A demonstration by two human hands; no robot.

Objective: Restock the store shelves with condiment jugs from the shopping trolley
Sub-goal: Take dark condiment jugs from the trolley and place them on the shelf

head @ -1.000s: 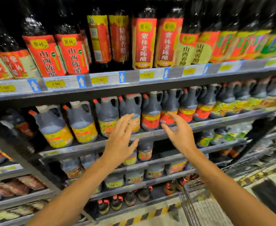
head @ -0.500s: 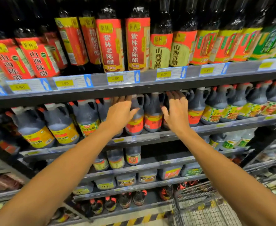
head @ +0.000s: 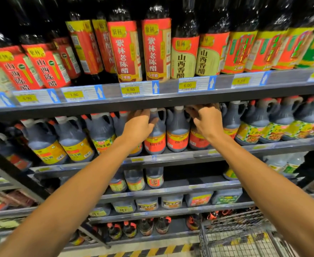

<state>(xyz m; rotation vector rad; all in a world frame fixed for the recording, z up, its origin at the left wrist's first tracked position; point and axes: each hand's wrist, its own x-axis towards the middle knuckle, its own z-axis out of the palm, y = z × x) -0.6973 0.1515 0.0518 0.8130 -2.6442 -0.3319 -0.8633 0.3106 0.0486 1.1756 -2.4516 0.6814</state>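
Red paper labels with yellow tops wrap the tall dark glass vinegar bottles (head: 41,67) at the left of the top shelf, above a grey metal shelf edge strip (head: 152,101) carrying yellow price tags. Below it, on the second shelf, stand dark plastic condiment jugs with yellow labels (head: 74,141) at the left, each with a loop handle and a pale or red cap. Next along, the left hand (head: 139,127) reaches in under the strip, its fingers curled round the neck and handle of a dark jug with a red label (head: 155,140) that stands upright on the shelf. Just beside it is a second red-labelled jug (head: 177,134), untouched. The right hand (head: 206,123) grips the top of a third red-labelled jug (head: 197,140), fingers bent over its handle; the exact hold is partly hidden. Further right runs a row of dark jugs with green and yellow labels (head: 263,127). Lower shelves hold smaller bottles. At the bottom right shows the grey wire shopping trolley (head: 236,238).
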